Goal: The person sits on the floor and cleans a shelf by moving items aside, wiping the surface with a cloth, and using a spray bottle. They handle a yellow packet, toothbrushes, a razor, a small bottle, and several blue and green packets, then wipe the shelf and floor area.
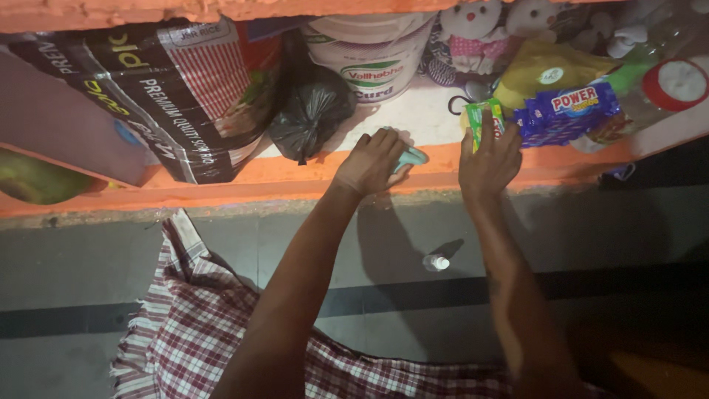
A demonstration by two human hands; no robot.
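Two hands work along an orange shelf ledge [310, 177].
L hand [369, 162] curled, palm down, over pale teal item [412, 157] on ledge; R hand [489, 159] beside it grips green packet [484, 122] upright, w/ blue snack pack [569, 111] just past it on ledge.

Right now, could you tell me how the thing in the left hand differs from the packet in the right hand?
The left hand presses a small pale teal object flat on the orange shelf, while the right hand holds the green packet upright. The teal object is plain and mostly covered by fingers; the green packet is printed, with red and yellow, and shows above the fingers. Both are small, near the shelf's front edge.
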